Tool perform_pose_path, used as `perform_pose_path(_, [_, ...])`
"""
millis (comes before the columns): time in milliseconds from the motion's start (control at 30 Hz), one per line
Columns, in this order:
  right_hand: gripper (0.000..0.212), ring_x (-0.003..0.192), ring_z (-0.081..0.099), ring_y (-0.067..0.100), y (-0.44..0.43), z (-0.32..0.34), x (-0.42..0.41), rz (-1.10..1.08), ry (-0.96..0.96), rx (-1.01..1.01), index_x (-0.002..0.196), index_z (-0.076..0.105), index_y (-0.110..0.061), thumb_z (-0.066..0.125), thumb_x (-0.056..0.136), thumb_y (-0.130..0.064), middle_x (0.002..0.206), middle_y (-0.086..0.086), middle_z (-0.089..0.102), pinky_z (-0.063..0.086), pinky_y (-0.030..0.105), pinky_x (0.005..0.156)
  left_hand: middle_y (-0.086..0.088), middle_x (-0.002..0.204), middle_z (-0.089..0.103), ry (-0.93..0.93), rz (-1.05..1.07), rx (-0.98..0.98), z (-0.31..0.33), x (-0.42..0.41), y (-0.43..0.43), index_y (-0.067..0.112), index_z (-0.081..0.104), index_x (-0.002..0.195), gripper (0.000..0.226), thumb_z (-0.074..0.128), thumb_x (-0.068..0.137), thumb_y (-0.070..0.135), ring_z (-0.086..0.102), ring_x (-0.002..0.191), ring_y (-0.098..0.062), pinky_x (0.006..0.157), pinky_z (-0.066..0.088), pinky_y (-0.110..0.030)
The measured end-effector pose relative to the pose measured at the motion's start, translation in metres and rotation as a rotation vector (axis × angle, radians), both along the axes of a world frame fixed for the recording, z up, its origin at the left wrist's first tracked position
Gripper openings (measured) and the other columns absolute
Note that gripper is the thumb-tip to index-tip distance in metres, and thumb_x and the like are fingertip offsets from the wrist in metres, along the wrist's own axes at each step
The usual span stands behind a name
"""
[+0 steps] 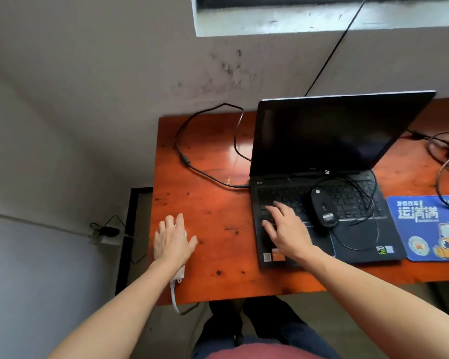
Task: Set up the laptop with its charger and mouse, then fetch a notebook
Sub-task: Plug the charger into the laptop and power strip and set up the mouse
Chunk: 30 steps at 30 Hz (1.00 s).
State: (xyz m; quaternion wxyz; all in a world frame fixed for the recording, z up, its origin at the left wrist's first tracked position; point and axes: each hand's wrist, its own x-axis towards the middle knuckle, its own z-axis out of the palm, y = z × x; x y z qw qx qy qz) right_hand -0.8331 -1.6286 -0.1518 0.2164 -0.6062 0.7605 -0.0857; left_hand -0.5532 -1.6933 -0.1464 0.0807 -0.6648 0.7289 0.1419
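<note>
Mouse (323, 207) on laptop (322, 133) keyboard, 3 o'clock of right hand (288, 229), fingers (271, 211) spread, empty. Left hand (173, 239) flat on white power strip (179, 275). Best lift mouse, cord clear, onto mouse pad (425, 229) at 3 o'clock.

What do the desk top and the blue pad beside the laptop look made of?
Reddish-brown desk top: varnished wood, apparently; dark knots and a glossy glare show. Blue printed mouse pad: likely soft fabric-faced foam; matte, thin, rounded corners.
</note>
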Motion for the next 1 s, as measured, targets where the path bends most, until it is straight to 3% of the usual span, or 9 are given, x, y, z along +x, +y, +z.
perform_pose_path(100, [0.033, 0.108, 0.06, 0.02, 0.023, 0.02, -0.027, -0.154, -0.032, -0.162, 0.123, 0.059, -0.021, 0.056, 0.094, -0.033, 0.117, -0.003, 0.064, 0.05, 0.036, 0.082, -0.007, 0.126, 0.049, 0.093, -0.076, -0.039, 0.009, -0.042, -0.005, 0.016, 0.046, 0.132, 0.052, 0.055, 0.088, 0.042, 0.045, 0.115, -0.025, 0.094, 0.041, -0.037])
perform_pose_path(200, [0.022, 0.088, 0.068, 0.023, 0.042, 0.042, -0.069, -0.368, -0.007, -0.296, 0.111, 0.066, -0.024, 0.061, 0.091, -0.031, 0.099, -0.005, 0.072, 0.048, 0.031, 0.072, -0.008, 0.124, 0.054, 0.264, -0.051, 0.114, 0.013, -0.089, -0.002, 0.016, 0.052, 0.128, 0.045, 0.056, 0.088, 0.037, 0.05, 0.117, -0.028, 0.095, 0.042, -0.039])
perform_pose_path(300, [0.02, 0.091, 0.067, 0.03, 0.048, 0.054, -0.128, -0.609, -0.008, -0.343, 0.108, 0.067, -0.022, 0.061, 0.091, -0.028, 0.101, 0.003, 0.073, 0.047, 0.035, 0.075, -0.011, 0.122, 0.062, 0.474, 0.092, 0.322, 0.01, -0.133, 0.0, 0.012, 0.057, 0.123, 0.043, 0.063, 0.085, 0.031, 0.056, 0.115, -0.029, 0.094, 0.042, -0.032])
perform_pose_path(400, [0.032, 0.105, 0.059, 0.035, 0.043, 0.049, -0.196, -0.826, -0.055, -0.238, 0.12, 0.061, -0.013, 0.055, 0.092, -0.025, 0.116, 0.014, 0.066, 0.045, 0.04, 0.086, -0.013, 0.117, 0.065, 0.579, 0.258, 0.429, 0.003, -0.17, -0.001, 0.009, 0.06, 0.116, 0.039, 0.068, 0.082, 0.026, 0.06, 0.107, -0.029, 0.088, 0.043, -0.029])
perform_pose_path(500, [0.048, 0.12, 0.051, 0.038, 0.03, 0.032, -0.25, -0.907, -0.078, 0.014, 0.135, 0.05, -0.005, 0.054, 0.091, -0.024, 0.132, 0.022, 0.054, 0.042, 0.042, 0.097, -0.017, 0.11, 0.066, 0.586, 0.421, 0.414, -0.006, -0.191, -0.005, 0.01, 0.058, 0.111, 0.035, 0.068, 0.079, 0.019, 0.063, 0.1, -0.033, 0.086, 0.052, -0.037])
perform_pose_path(567, [0.049, 0.122, 0.051, 0.039, 0.019, 0.017, -0.275, -0.935, -0.17, 0.135, 0.134, 0.052, -0.002, 0.056, 0.091, -0.025, 0.133, 0.022, 0.055, 0.041, 0.04, 0.098, -0.019, 0.111, 0.066, 0.563, 0.501, 0.379, -0.012, -0.201, -0.008, 0.009, 0.057, 0.116, 0.041, 0.069, 0.077, 0.014, 0.063, 0.101, -0.036, 0.087, 0.054, -0.044])
perform_pose_path(700, [0.038, 0.097, 0.06, 0.034, 0.001, -0.008, -0.293, -1.008, -0.429, 0.142, 0.106, 0.068, -0.001, 0.063, 0.086, -0.032, 0.099, 0.015, 0.066, 0.046, 0.038, 0.083, -0.02, 0.108, 0.067, 0.52, 0.57, 0.35, -0.023, -0.21, -0.008, 0.008, 0.058, 0.115, 0.042, 0.072, 0.075, 0.01, 0.064, 0.1, -0.038, 0.086, 0.054, -0.045])
perform_pose_path(900, [0.036, 0.097, 0.063, 0.036, -0.005, -0.019, -0.289, -1.034, -0.472, 0.177, 0.106, 0.069, -0.001, 0.065, 0.084, -0.03, 0.106, 0.018, 0.069, 0.047, 0.034, 0.081, -0.016, 0.113, 0.064, 0.514, 0.66, 0.309, -0.024, -0.206, -0.005, 0.006, 0.058, 0.114, 0.038, 0.069, 0.078, 0.001, 0.059, 0.102, -0.031, 0.084, 0.045, -0.032])
perform_pose_path(1000, [0.031, 0.095, 0.064, 0.035, -0.007, -0.022, -0.276, -0.989, -0.489, 0.177, 0.102, 0.072, -0.005, 0.065, 0.083, -0.029, 0.102, 0.016, 0.071, 0.049, 0.034, 0.081, -0.017, 0.117, 0.063, 0.497, 0.688, 0.281, -0.024, -0.191, -0.006, 0.005, 0.058, 0.117, 0.04, 0.067, 0.079, -0.001, 0.058, 0.106, -0.033, 0.089, 0.044, -0.033])
